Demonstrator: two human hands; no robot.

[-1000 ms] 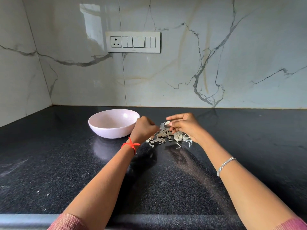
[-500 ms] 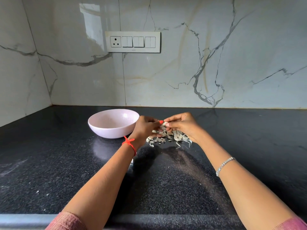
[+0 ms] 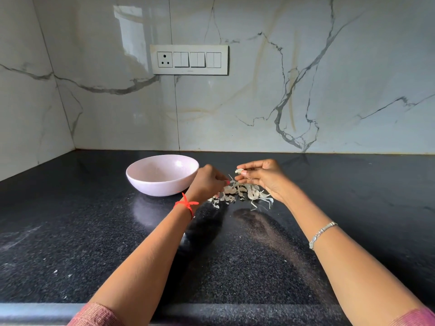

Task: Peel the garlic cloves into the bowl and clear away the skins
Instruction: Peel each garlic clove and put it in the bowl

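Note:
A pale pink bowl (image 3: 162, 175) stands on the black counter (image 3: 70, 231), left of middle. Just right of it lies a heap of papery garlic skins (image 3: 242, 194). My right hand (image 3: 263, 177) hovers above the heap and pinches a small garlic clove (image 3: 239, 171) between thumb and fingertips. My left hand (image 3: 208, 182), with a red thread on its wrist, is curled beside the bowl's right rim, a thin strip of skin showing at its fingertips. The bowl's inside is mostly hidden from this angle.
A marble wall with a switch panel (image 3: 189, 59) rises behind the counter, and a side wall closes the left corner. The counter's front edge (image 3: 211, 314) runs along the bottom of the view.
My hands met at the clove above the heap, then drew apart. The left hand moved back toward the bowl, and the right hand lifted the clove slightly.

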